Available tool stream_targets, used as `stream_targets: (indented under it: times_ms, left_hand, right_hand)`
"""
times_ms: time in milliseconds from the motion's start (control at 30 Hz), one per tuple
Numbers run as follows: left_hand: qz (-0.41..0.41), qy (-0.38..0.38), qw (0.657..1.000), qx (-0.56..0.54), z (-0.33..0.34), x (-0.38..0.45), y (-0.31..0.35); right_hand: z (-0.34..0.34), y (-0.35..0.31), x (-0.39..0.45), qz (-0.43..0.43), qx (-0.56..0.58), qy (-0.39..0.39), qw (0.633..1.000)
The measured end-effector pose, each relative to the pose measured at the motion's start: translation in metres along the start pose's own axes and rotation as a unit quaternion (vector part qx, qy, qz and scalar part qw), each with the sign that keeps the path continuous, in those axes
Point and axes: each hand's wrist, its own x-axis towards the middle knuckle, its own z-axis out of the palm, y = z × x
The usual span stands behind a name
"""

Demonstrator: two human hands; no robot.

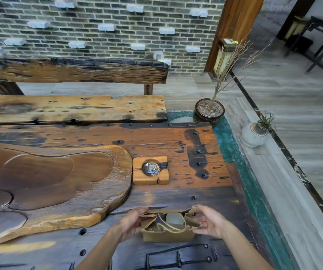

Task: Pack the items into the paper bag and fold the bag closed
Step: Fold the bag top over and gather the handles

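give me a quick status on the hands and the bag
Left hand and right hand each grip one side of the paper bag mouth. Bag open, pale item inside, not folded. Nothing in the way.

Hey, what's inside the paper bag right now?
Through the open top of the paper bag, held by the left hand and right hand, a pale rounded item and the rope handle show. Anything deeper is hidden by the bag's walls.

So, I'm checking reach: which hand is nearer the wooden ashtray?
Left, slightly. The left hand grips the paper bag's left edge, below the wooden ashtray; the right hand holds the right edge, farther off to the right.
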Motion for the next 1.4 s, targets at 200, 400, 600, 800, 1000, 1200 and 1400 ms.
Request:
stream_targets:
  times_ms: [200, 400, 600, 800, 1000, 1200, 1400]
  left_hand:
    - [0.053, 0.057, 0.996, 0.037, -0.012, 0.010, -0.018]
    - [0.111, 0.105, 0.978, 0.139, -0.011, 0.011, -0.028]
    - [0.174, 0.134, 0.928, 0.299, -0.008, 0.014, -0.027]
    - [0.185, 0.100, 0.888, 0.409, 0.015, 0.022, -0.017]
    - [0.183, 0.118, 0.868, 0.447, 0.025, 0.028, -0.015]
    - [0.177, 0.156, 0.872, 0.430, 0.010, 0.029, -0.020]
    - [0.197, 0.172, 0.887, 0.380, 0.001, 0.029, -0.028]
  right_hand:
    - [0.003, 0.008, 0.005, -0.075, -0.024, 0.028, 0.996]
    - [0.002, 0.018, 0.007, -0.134, -0.235, 0.033, 0.962]
    - [0.012, 0.011, 0.004, -0.231, -0.435, 0.098, 0.865]
    - [0.049, -0.001, 0.014, -0.267, -0.572, 0.085, 0.771]
    - [0.075, 0.005, 0.027, -0.296, -0.592, 0.083, 0.745]
    - [0.055, 0.006, 0.028, -0.280, -0.569, 0.106, 0.766]
    - [0.022, 0.007, 0.029, -0.247, -0.533, 0.146, 0.796]
